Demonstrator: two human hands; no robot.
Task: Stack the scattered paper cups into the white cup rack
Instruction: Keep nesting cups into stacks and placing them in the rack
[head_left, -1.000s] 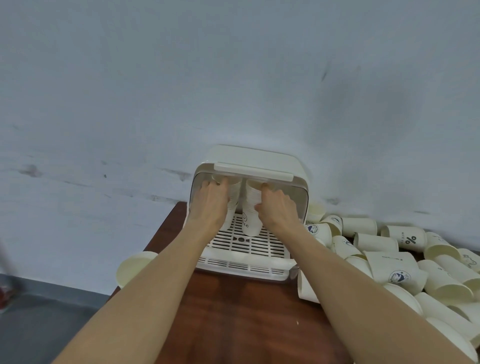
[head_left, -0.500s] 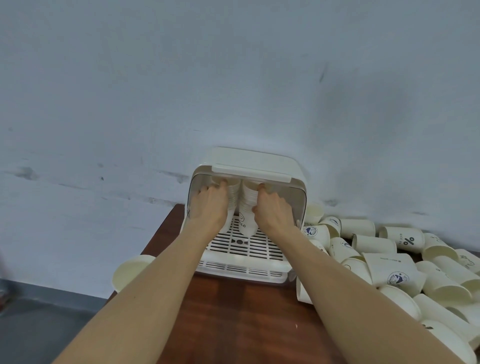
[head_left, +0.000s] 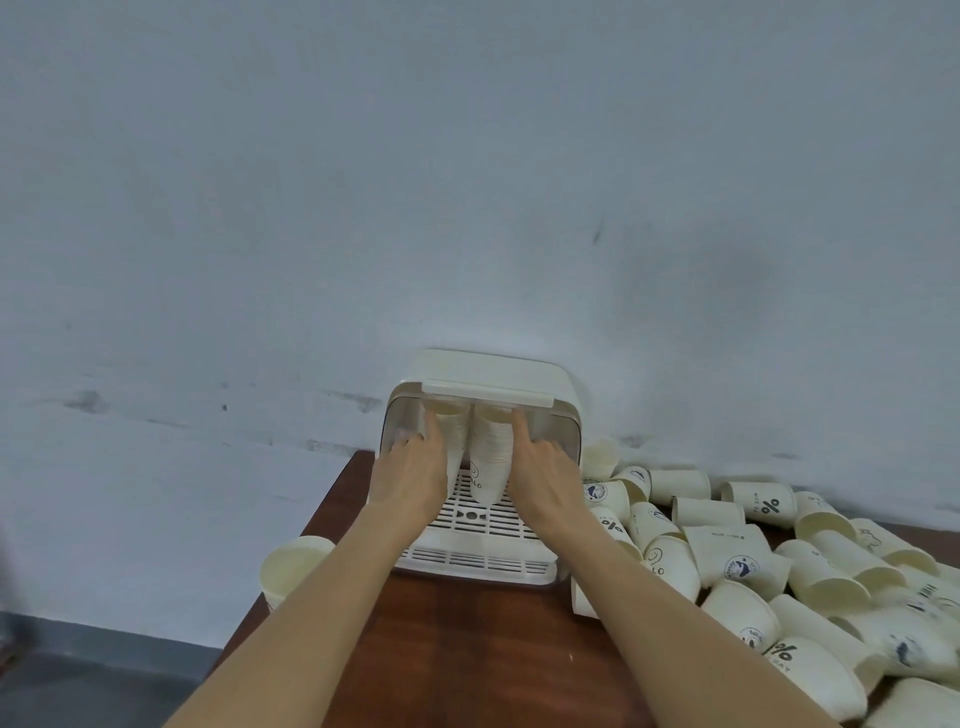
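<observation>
The white cup rack (head_left: 524, 375) stands at the back of the table against the wall, its clear front cover lifted. Two stacks of nested paper cups lean inside it side by side, rims away from me. My left hand (head_left: 410, 480) holds the left stack (head_left: 456, 447) from its outer side, index finger straight up along it. My right hand (head_left: 543, 480) holds the right stack (head_left: 489, 460) the same way. Both thumbs are hidden. Several loose paper cups (head_left: 753, 564) lie in a heap to the right of the rack.
A single cup (head_left: 293, 564) sits at the left edge of the dark wooden table (head_left: 467, 654), beside my left forearm. A grey wall rises right behind the rack. The floor drops away on the left.
Both hands have pushed the two stacks deeper into the rack and more upright. The index fingers now stretch up along the stacks.
</observation>
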